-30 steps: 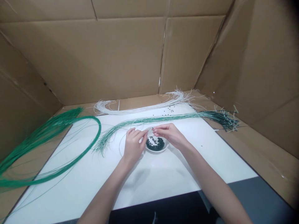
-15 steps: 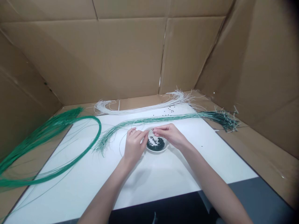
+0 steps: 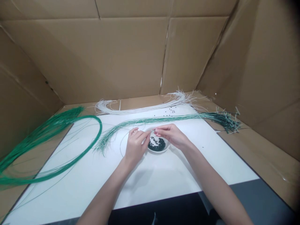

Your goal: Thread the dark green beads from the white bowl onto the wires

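Over a small white dish [image 3: 167,147], my two hands face each other with their fingertips close together. My left hand [image 3: 137,143] is closed in a pinch on a thin cord, and a loop of that cord [image 3: 120,146] curves out to its left. With thumb and forefinger, my right hand [image 3: 172,135] pinches a small dark bead [image 3: 154,130] beside the left fingertips. Whether the cord passes through the bead is too small to tell. Many dark green beads [image 3: 157,146] lie in the dish, heaped toward its near side.
Behind the dish stretches a bundle of green cords [image 3: 159,119] with dark beaded right ends. Farther back lie a bundle of white cords [image 3: 140,110] and several loose beads [image 3: 172,110]. A large green cord coil [image 3: 100,128] is at left. Cardboard walls [image 3: 131,56] surround the white table [image 3: 93,175].
The camera view has shifted very slightly. Both hands keep their pinches over the dish, with the fingertips almost in the same place.
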Demonstrator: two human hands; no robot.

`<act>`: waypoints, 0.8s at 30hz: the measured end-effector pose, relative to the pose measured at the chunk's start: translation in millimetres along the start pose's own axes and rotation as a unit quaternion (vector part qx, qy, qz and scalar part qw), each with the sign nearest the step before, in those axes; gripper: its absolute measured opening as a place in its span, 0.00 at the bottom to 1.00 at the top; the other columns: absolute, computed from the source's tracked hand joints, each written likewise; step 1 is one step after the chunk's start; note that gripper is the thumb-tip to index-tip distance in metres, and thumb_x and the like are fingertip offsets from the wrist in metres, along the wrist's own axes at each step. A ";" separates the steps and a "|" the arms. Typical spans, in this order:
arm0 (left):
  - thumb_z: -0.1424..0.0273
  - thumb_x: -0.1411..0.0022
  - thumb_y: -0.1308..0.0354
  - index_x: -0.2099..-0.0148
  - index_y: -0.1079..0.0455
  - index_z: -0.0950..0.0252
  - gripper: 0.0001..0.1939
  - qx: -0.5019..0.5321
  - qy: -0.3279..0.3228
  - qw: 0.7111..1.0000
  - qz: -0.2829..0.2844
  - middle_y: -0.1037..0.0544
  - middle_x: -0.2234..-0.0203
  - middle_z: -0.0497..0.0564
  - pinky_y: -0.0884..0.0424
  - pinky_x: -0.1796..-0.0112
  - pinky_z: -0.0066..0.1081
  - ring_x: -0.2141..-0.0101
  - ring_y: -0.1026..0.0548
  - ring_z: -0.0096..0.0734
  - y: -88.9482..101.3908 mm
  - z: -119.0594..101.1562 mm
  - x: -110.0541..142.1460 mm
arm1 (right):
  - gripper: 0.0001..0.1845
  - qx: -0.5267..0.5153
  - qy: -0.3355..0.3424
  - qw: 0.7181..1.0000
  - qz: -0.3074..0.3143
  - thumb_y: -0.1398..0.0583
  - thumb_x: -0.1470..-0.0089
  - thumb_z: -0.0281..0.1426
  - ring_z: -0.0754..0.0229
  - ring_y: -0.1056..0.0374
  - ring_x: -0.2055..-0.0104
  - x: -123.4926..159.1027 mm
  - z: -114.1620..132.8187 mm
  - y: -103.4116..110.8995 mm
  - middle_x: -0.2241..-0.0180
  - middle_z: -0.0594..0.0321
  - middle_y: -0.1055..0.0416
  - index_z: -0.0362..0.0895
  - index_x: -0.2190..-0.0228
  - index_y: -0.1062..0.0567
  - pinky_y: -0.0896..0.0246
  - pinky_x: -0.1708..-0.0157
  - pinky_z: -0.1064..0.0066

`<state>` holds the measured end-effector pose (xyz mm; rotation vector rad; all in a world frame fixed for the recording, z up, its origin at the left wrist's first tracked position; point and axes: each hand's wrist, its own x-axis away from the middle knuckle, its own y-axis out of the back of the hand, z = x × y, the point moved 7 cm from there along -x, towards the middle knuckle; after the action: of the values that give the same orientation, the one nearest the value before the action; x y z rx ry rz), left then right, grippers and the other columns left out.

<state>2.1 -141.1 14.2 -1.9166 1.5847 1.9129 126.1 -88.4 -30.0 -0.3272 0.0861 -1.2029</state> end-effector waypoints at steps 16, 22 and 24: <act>0.74 0.42 0.50 0.63 0.30 0.63 0.08 -0.002 -0.001 1.000 -0.007 0.26 0.77 0.45 0.39 0.55 0.33 0.75 0.31 0.22 2.7 -2.2 0.7 | 0.09 0.012 0.008 1.000 0.009 0.34 0.65 0.32 0.68 0.37 0.75 0.5 2.4 -1.0 0.80 0.64 0.30 0.40 0.76 0.22 0.42 0.65 0.70; 0.74 0.42 0.50 0.63 0.31 0.64 0.08 -0.002 -0.002 1.000 -0.002 0.26 0.77 0.45 0.39 0.55 0.34 0.75 0.31 0.22 1.5 -1.9 0.8 | 0.10 0.017 0.005 1.000 0.006 0.34 0.66 0.32 0.68 0.37 0.75 1.2 2.6 -1.4 0.79 0.64 0.29 0.40 0.76 0.22 0.42 0.65 0.69; 0.74 0.42 0.50 0.63 0.31 0.64 0.08 -0.003 -0.002 1.000 0.001 0.26 0.77 0.45 0.39 0.55 0.34 0.75 0.31 0.23 0.9 -1.7 0.8 | 0.10 0.019 0.004 1.000 0.005 0.34 0.66 0.32 0.68 0.37 0.75 1.2 2.5 -1.1 0.79 0.63 0.29 0.40 0.76 0.22 0.42 0.66 0.70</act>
<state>2.6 -143.0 14.6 -1.9134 1.5830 1.9226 126.2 -89.4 -27.1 -0.2880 0.0715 -1.1952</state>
